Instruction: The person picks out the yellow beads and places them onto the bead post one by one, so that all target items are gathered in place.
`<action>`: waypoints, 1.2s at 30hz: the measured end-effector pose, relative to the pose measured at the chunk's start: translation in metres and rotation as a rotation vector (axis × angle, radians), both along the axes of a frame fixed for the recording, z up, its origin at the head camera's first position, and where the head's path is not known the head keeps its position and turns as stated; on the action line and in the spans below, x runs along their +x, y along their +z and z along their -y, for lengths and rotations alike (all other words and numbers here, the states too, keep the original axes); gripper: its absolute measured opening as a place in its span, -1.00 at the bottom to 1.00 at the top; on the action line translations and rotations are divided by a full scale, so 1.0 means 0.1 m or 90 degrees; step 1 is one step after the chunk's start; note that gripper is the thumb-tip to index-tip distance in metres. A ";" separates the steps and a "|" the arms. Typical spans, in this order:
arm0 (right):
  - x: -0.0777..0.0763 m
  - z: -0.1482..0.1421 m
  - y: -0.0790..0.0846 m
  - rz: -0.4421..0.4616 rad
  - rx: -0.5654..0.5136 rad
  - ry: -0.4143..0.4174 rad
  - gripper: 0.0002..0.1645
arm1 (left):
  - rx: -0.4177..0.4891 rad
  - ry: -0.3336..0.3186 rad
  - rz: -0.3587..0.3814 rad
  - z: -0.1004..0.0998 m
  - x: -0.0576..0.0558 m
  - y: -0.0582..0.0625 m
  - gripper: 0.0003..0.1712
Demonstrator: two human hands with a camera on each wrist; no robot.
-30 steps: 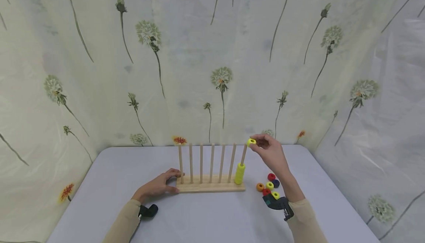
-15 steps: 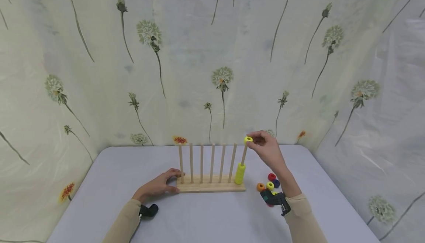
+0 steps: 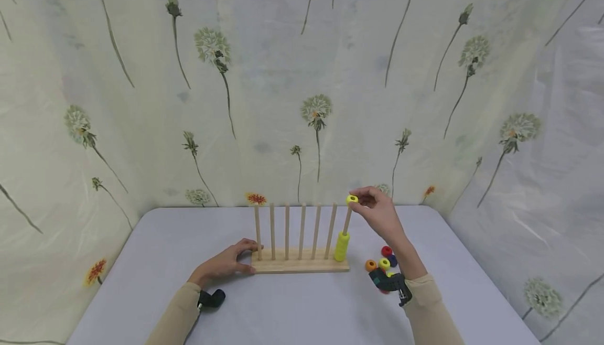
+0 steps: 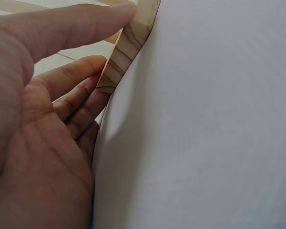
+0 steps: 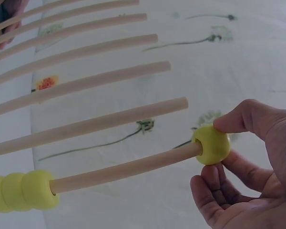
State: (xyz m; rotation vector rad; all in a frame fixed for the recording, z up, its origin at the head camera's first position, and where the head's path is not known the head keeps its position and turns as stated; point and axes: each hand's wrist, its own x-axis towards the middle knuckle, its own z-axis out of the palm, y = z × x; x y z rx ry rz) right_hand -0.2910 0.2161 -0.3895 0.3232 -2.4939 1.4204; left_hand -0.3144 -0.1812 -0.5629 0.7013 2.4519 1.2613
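A wooden peg stand [image 3: 302, 267] with a row of upright dowels sits on the table. My left hand [image 3: 224, 265] grips the left end of its base, thumb on the near side and fingers behind; the left wrist view shows the thumb and fingers around the base's end [image 4: 126, 55]. Between thumb and fingers my right hand [image 3: 381, 216] pinches a yellow bead [image 5: 214, 145] at the top of the rightmost peg [image 5: 128, 168]. In the right wrist view the peg's tip is in the bead's hole. Several yellow beads [image 3: 342, 247] are stacked lower on that same peg.
Loose beads lie right of the stand, partly hidden by the right wrist camera [image 3: 387, 281]: an orange one [image 3: 370, 265], a yellow one [image 3: 384, 263], a red one [image 3: 387, 251] and a dark blue one [image 3: 392, 260]. A flower-printed curtain [image 3: 264, 83] hangs behind the table.
My right hand has moved slightly left, bringing the yellow bead from beside the rightmost peg onto its tip. The left hand stays on the base.
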 end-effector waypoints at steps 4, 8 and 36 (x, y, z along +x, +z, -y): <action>0.00 -0.01 -0.03 0.008 0.005 -0.004 -0.62 | -0.003 -0.002 -0.003 0.00 0.00 0.00 -0.23; 0.01 0.00 -0.05 0.006 0.012 -0.007 -0.61 | -0.001 -0.002 -0.002 0.01 0.00 0.00 -0.22; -0.01 -0.02 -0.06 0.018 0.022 -0.008 -0.56 | -0.008 0.003 0.008 0.01 -0.03 -0.02 -0.22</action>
